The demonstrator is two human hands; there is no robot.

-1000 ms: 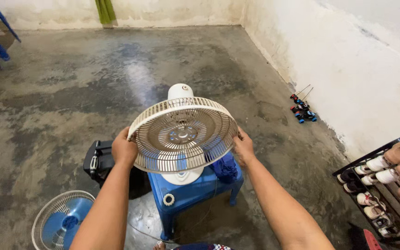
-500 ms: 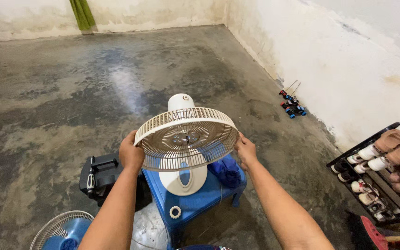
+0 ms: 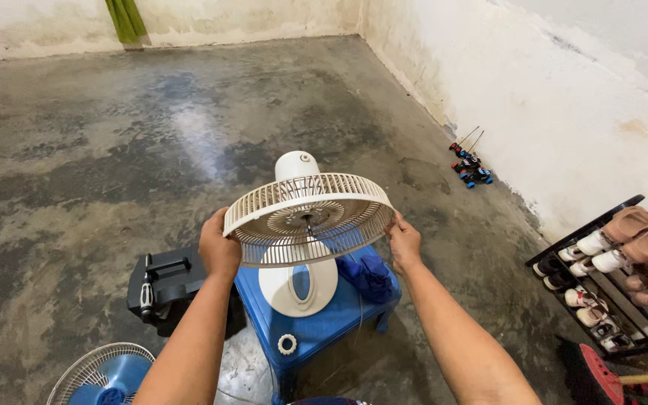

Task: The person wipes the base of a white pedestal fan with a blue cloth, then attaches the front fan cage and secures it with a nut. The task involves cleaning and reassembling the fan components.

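Above the low blue plastic stool, the left hand and right hand grasp opposite rims of the cream round plastic fan guard, which, tilted, could slip if either grip loosens.

Both hands on a cream fan grille, tilted nearly flat above a blue plastic stool. Left hand gripping the grille's left rim, right hand pinching its right rim. On the stool: the white fan body, a blue cloth at the right, a small white ring near the front edge. Left of the stool, a black case on the concrete floor; further left and nearer, a second grille with blue blades. Right of the stool, a shoe rack along the wall; beyond it, small toy cars.
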